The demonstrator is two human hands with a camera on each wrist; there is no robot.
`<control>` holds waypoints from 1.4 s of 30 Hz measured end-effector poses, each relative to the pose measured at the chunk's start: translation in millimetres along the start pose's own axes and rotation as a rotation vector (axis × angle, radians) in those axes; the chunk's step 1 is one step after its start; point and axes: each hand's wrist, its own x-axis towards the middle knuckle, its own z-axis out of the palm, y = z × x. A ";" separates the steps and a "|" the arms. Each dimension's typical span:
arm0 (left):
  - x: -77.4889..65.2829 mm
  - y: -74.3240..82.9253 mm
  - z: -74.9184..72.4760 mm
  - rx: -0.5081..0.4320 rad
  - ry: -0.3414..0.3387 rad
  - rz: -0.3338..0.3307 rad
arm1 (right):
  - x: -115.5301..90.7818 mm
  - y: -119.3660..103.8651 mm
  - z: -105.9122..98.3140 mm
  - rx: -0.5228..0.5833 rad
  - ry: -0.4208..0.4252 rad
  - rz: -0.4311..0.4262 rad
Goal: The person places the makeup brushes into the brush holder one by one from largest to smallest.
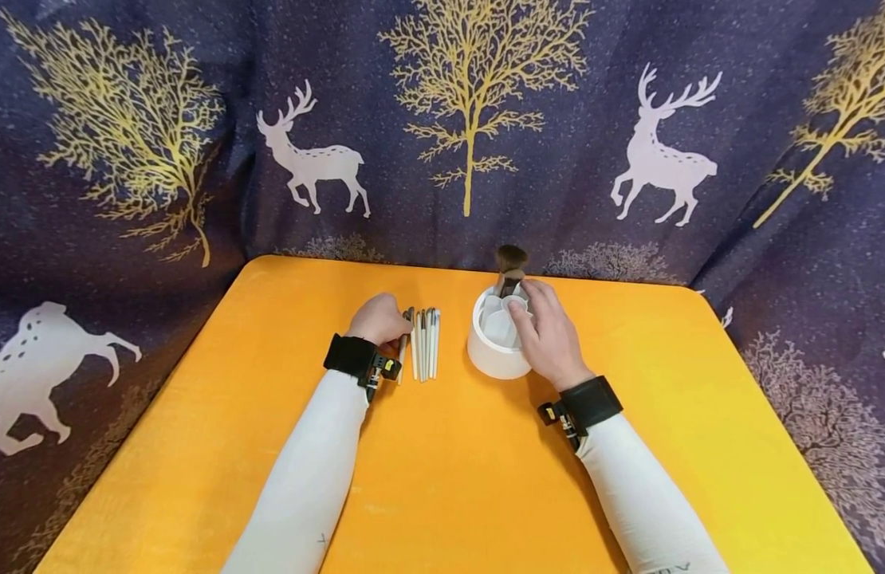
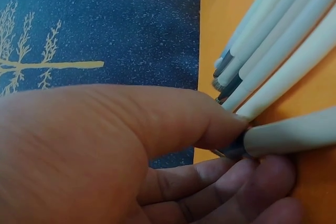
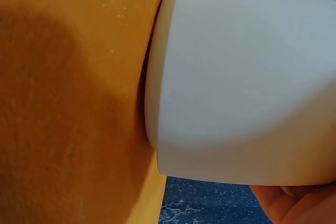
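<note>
My left hand (image 1: 378,320) pinches a makeup brush (image 2: 294,134) near its dark ferrule, between thumb and fingers. That brush has a pale handle and lies at the left end of a row of slim makeup brushes (image 1: 426,347). Their handles point toward me. Right of the row stands a round white brush holder (image 1: 496,363) with divided compartments. My right hand (image 1: 553,339) grips the holder's right side, thumb at the rim. Fluffy dark brush heads (image 1: 512,259) rise from the holder's back. In the right wrist view, the holder's wall (image 3: 247,82) hides most of the fingers.
An orange cloth (image 1: 428,470) covers the table. Behind its far edge hangs a dark blue curtain (image 1: 428,159) printed with deer and trees. Each wrist wears a black strap (image 1: 591,405) with a small camera.
</note>
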 end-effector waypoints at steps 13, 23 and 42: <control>3.5 3.5 5.0 0.068 0.038 -0.007 | 0.7 0.1 -0.3 -0.005 0.000 0.016; 10.7 1.7 13.7 0.153 0.113 0.016 | 1.2 -0.3 -1.0 -0.004 -0.005 0.018; 3.5 8.4 12.7 0.169 0.095 0.007 | 0.7 -1.8 -1.1 -0.007 -0.007 0.021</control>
